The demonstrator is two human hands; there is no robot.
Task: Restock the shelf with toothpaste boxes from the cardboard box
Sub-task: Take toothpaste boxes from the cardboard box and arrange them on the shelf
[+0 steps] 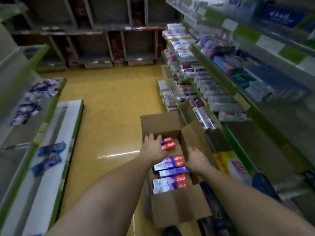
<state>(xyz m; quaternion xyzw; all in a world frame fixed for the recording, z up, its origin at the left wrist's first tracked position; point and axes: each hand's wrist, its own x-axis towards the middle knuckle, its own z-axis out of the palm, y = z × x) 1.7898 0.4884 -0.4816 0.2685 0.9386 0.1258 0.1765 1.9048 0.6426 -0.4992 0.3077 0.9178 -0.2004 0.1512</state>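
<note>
Head view: the cardboard box [179, 206] stands open on the floor [110, 108], just beside the right shelf [265, 142]; toothpaste boxes [170, 165] lie inside, two red boxes [168, 145] at the far end and blue-and-white ones nearer; the left hand [152, 149] reaches in with fingers spread straight over the red boxes' left ends, gripping nothing; the right hand [196, 160] is loose-fingered by the box's right wall, holding nothing; blurred goods [187, 53] fill the shelf's far end.

Single view, head-worn, wide-angle. Looks forward and steeply down along aisle floor [110, 103]; cardboard box [179, 206] close beneath, shelf [252, 140] at right edge bowed by lens.
</note>
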